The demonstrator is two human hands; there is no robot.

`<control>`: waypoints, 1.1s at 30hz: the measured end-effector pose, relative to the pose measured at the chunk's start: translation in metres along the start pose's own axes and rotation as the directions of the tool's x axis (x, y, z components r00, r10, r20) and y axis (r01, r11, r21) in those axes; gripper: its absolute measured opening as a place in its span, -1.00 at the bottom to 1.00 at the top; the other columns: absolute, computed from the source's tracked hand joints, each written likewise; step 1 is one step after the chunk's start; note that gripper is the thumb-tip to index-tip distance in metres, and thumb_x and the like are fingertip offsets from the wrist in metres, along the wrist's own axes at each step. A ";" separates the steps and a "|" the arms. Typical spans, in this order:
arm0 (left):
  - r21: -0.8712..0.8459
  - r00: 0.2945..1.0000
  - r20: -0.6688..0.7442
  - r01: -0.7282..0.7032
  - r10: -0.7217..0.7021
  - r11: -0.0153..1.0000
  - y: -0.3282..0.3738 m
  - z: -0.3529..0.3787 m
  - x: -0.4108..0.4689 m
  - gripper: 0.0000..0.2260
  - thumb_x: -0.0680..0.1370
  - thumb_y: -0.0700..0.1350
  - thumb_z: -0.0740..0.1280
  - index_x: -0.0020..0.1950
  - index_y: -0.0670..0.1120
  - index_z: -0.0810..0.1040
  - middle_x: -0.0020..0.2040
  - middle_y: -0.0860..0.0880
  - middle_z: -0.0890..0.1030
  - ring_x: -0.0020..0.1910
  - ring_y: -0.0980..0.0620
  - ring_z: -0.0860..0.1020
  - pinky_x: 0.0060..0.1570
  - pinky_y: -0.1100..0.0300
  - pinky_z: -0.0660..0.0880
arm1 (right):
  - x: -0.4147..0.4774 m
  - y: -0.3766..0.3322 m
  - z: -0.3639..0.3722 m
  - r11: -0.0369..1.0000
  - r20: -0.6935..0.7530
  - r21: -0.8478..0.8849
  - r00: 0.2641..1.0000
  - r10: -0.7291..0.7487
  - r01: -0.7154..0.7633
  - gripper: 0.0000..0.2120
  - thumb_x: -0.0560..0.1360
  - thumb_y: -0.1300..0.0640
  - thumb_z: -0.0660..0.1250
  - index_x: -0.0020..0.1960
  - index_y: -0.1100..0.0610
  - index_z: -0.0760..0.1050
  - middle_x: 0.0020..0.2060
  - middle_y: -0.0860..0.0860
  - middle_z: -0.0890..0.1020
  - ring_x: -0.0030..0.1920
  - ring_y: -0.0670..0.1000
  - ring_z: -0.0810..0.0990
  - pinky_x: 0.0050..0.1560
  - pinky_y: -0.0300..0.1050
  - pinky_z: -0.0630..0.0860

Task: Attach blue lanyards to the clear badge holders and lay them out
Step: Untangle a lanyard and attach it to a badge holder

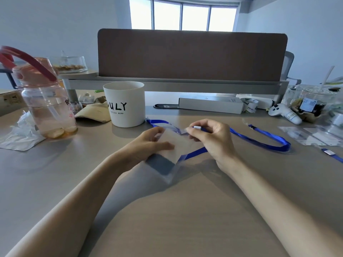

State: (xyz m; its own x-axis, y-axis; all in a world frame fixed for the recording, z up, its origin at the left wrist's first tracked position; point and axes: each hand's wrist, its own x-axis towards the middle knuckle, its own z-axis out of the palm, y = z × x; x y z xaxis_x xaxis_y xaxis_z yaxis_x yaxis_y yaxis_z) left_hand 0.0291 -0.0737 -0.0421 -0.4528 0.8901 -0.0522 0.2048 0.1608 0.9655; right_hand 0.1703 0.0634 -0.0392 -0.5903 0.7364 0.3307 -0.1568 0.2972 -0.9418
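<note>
Holder (179, 140), left grip (148, 143); clip (197, 127), right grip (213, 140)

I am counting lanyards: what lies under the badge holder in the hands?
A blue lanyard passes under the holder and loops out right on the desk. Its stretch beneath the holder and left hand is hidden.

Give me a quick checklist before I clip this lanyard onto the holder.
1. Left hand grips the badge holder: ok.
2. Right hand pinches the white clip at the holder's top edge: ok.
3. Clip seated in the holder's slot: cannot tell, fingers hide it.
4. Blue lanyard trails untangled on the desk: ok.
5. Spare holders lie on the desk at right: ok.
</note>
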 end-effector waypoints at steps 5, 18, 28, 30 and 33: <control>-0.132 0.995 -0.097 -0.045 0.032 0.990 0.000 -0.005 -0.001 -0.69 0.44 -0.19 0.45 0.14 -0.14 0.47 0.01 -0.16 0.59 -0.20 -0.05 0.61 -0.26 0.14 0.60 | 0.004 0.001 -0.016 0.970 -0.218 0.233 0.968 0.122 -0.070 -0.96 0.45 0.33 0.42 -0.11 0.27 0.57 -0.28 0.15 0.66 -0.38 -0.05 0.65 -0.26 -0.24 0.59; -0.302 0.986 -0.152 0.023 -0.072 0.953 0.079 0.052 0.017 -0.81 0.61 0.05 0.22 0.11 -0.03 0.48 -0.14 -0.12 0.53 -0.47 0.05 0.56 -0.51 0.28 0.50 | -0.025 -0.062 -0.096 0.946 0.100 0.173 0.960 0.261 -0.275 -0.91 0.47 0.33 0.41 -0.05 0.22 0.66 -0.14 0.19 0.69 -0.29 -0.03 0.66 -0.29 -0.24 0.55; -0.764 0.998 0.067 0.050 0.003 0.643 0.130 0.146 0.023 -0.80 0.53 -0.12 0.36 0.06 -0.22 0.53 -0.12 -0.10 0.58 -0.24 0.01 0.60 -0.33 0.25 0.60 | -0.040 -0.111 -0.160 0.970 -0.221 0.229 0.967 0.131 -0.079 -0.91 0.46 0.39 0.39 -0.09 0.28 0.65 -0.25 0.14 0.69 -0.35 -0.01 0.59 -0.35 -0.27 0.52; -0.669 0.994 0.110 0.083 -0.012 0.739 0.133 0.160 0.018 -0.83 0.55 -0.06 0.33 -0.04 -0.16 0.53 -0.18 -0.07 0.56 -0.25 0.03 0.57 -0.34 0.24 0.58 | -0.041 -0.111 -0.159 0.982 -0.240 0.181 0.966 0.095 -0.052 -0.89 0.46 0.39 0.40 -0.07 0.25 0.65 -0.26 0.13 0.70 -0.35 -0.02 0.60 -0.33 -0.26 0.54; -0.298 0.997 0.053 0.065 -0.052 0.952 0.135 0.173 0.012 -0.67 0.58 0.13 0.20 -0.23 -0.06 0.49 -0.28 -0.01 0.56 -0.32 0.06 0.51 -0.35 0.23 0.41 | -0.041 -0.110 -0.158 0.986 -0.251 0.165 0.966 0.062 -0.020 -0.81 0.46 0.38 0.40 0.00 0.16 0.65 -0.29 0.07 0.71 -0.34 -0.05 0.63 -0.25 -0.24 0.59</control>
State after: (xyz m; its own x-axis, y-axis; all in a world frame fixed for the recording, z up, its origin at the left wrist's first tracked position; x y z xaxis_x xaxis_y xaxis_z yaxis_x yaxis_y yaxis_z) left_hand 0.2014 0.0319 0.0432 -0.4158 0.9021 -0.1155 -0.0928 0.0843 0.9921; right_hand 0.3369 0.0967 0.0605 -0.3812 0.8822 0.2765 -0.2731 0.1782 -0.9453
